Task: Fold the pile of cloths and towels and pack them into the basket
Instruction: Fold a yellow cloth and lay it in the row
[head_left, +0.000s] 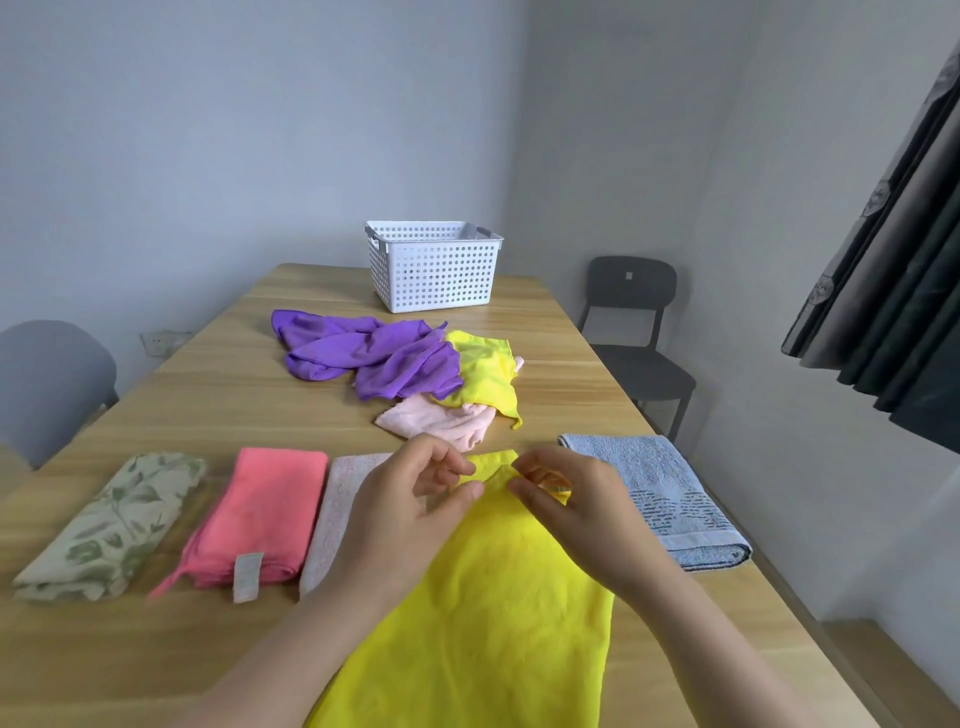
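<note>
My left hand (415, 501) and right hand (563, 501) pinch the yellow cloth (493, 603) at the tabletop's (208, 379) near edge. Four folded cloths (270, 509) lie beside it, the pile (384, 358) sits mid-table unfolded, and the basket (434, 267) at the far edge looks unpacked.

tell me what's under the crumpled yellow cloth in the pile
A pale pink cloth pokes out from under the crumpled yellow cloth at its near edge. How far it runs beneath, and anything else there, is hidden.
</note>
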